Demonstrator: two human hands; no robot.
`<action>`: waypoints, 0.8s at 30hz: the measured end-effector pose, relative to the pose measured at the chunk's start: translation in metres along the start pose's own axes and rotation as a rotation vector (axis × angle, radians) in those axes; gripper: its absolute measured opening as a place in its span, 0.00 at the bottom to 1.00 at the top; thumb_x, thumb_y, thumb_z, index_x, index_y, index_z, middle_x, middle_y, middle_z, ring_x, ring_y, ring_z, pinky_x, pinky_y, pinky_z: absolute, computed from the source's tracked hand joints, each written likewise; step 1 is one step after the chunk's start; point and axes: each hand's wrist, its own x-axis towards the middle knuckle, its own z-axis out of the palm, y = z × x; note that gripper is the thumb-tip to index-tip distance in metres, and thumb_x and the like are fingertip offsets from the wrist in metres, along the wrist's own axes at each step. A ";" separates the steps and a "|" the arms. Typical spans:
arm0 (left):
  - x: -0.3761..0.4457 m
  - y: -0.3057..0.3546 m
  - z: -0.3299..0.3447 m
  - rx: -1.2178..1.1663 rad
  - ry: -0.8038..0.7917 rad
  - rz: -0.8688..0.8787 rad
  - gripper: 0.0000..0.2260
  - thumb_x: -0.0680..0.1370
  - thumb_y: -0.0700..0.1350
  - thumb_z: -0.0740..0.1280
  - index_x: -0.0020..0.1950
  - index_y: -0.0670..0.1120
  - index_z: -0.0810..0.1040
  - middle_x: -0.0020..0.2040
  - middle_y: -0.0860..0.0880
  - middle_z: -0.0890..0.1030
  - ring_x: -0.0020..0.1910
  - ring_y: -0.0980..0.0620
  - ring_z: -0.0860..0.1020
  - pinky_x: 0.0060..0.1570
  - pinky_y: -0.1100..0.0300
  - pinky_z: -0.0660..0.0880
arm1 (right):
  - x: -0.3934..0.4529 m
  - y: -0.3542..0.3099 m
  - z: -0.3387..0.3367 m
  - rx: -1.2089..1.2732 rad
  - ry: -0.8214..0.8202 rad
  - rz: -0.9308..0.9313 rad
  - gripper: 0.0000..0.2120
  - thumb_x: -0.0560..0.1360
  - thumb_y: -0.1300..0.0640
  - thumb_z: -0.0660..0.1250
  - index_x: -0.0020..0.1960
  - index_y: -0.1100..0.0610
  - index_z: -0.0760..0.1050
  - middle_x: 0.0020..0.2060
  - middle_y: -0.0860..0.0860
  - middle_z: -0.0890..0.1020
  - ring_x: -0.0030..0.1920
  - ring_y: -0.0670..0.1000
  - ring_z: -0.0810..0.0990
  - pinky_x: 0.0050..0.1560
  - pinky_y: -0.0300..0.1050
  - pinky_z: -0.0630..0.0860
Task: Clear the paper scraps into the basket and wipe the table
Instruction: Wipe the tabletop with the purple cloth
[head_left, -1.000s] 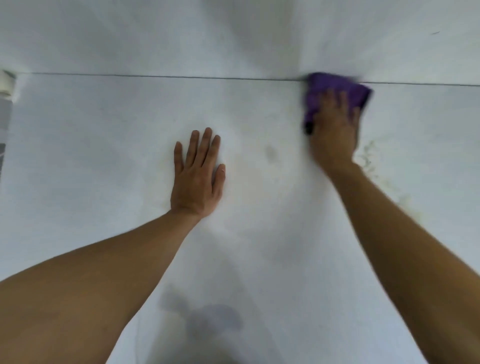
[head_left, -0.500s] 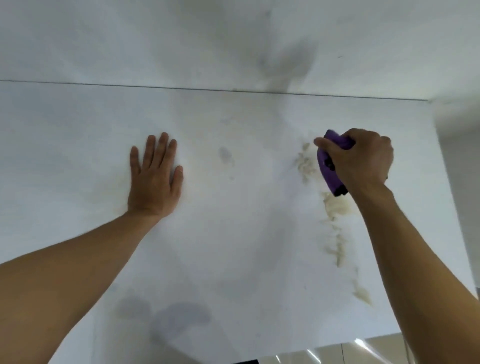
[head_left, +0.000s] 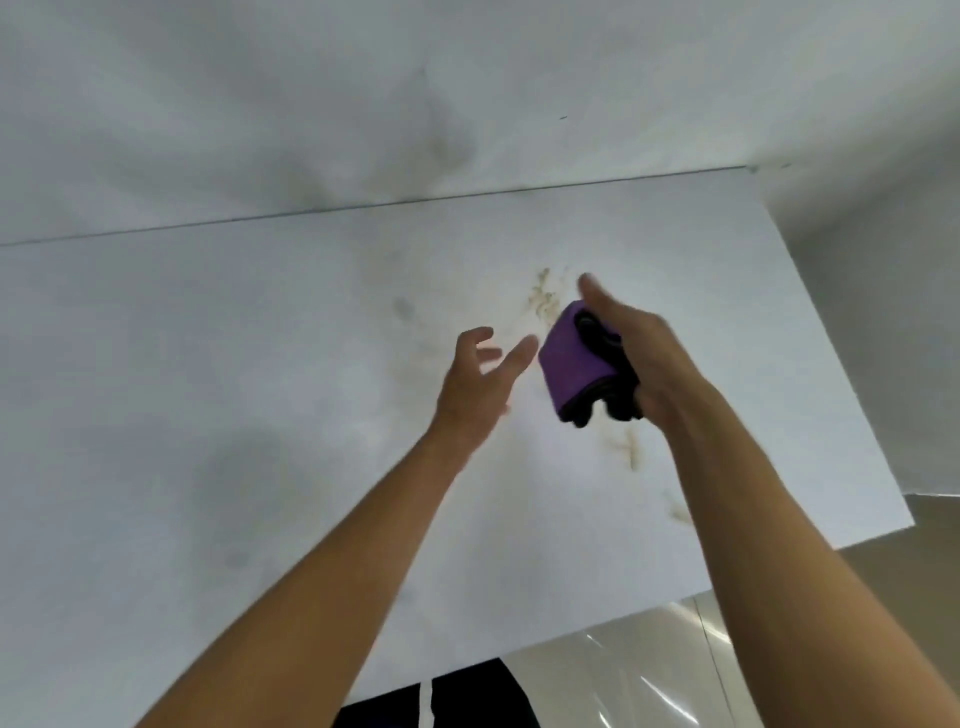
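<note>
Nearest to me, dark clothing (head_left: 467, 696) is showing past the near edge of the white surface (head_left: 208, 415), and both forearms are reaching out over it. I am holding the left hand (head_left: 475, 387) in the air just left of the purple cloth (head_left: 571, 358), fingers (head_left: 519, 353) spread and gripping nothing. The right hand (head_left: 641, 358) is gripping the folded cloth, raised off the surface, thumb straight, the other fingers hidden behind the cloth. Its long axis is running from near to far, tilted slightly left. As I judge it, the cloth lies just right of the free fingers, so the left hand is the one placed to take or refold it. Brown smears (head_left: 543, 299) are lying on the surface beyond the cloth and nearer than it, by the right edge. No scraps or basket are showing.
</note>
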 end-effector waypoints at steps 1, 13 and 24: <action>0.001 0.004 0.004 -0.171 -0.074 -0.148 0.31 0.73 0.59 0.74 0.70 0.49 0.69 0.60 0.47 0.80 0.53 0.48 0.82 0.50 0.48 0.82 | -0.003 0.007 0.006 0.038 -0.117 -0.020 0.29 0.64 0.34 0.77 0.50 0.57 0.78 0.37 0.56 0.79 0.29 0.55 0.75 0.27 0.41 0.66; -0.026 -0.065 -0.093 0.628 0.625 0.389 0.09 0.80 0.42 0.67 0.60 0.46 0.78 0.58 0.49 0.80 0.55 0.50 0.80 0.58 0.50 0.78 | -0.025 0.140 0.052 -0.334 0.155 -0.061 0.10 0.76 0.53 0.65 0.43 0.58 0.79 0.29 0.54 0.84 0.26 0.54 0.83 0.32 0.53 0.84; -0.009 -0.105 -0.017 1.024 0.495 0.132 0.36 0.82 0.60 0.56 0.80 0.36 0.53 0.81 0.38 0.54 0.80 0.39 0.51 0.77 0.42 0.43 | -0.009 0.144 0.084 -0.662 0.308 -0.313 0.09 0.77 0.48 0.65 0.46 0.52 0.79 0.32 0.47 0.81 0.34 0.49 0.79 0.42 0.44 0.75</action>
